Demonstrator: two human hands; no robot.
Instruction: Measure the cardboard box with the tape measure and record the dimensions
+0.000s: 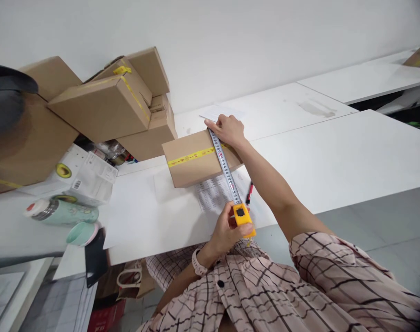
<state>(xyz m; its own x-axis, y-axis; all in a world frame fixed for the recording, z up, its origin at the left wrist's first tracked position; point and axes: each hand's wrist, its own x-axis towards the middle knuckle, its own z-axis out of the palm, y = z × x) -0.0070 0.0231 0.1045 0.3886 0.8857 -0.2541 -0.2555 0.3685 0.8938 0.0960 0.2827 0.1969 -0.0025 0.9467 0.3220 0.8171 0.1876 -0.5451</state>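
A closed cardboard box [189,173] with yellow printed tape along its top lies on the white table [317,157]. My left hand [225,230] grips the yellow case of a tape measure [243,221] near the table's front edge. The metal blade runs out from the case and crosses the top of the box. At the box's far edge my right hand [231,129] is closed around the blade's end, its thumb pointing left. Printed sheets [210,198] lie partly under the box, and a red and black marker [249,192] rests on them beside the blade.
Several stacked cardboard boxes [102,106] stand at the back left against the wall. In front of them are a white carton [88,170], a mint-green bottle [71,213], a green cup [81,234] and a dark phone [96,258]. A blank white sheet [130,207] lies left of the box.
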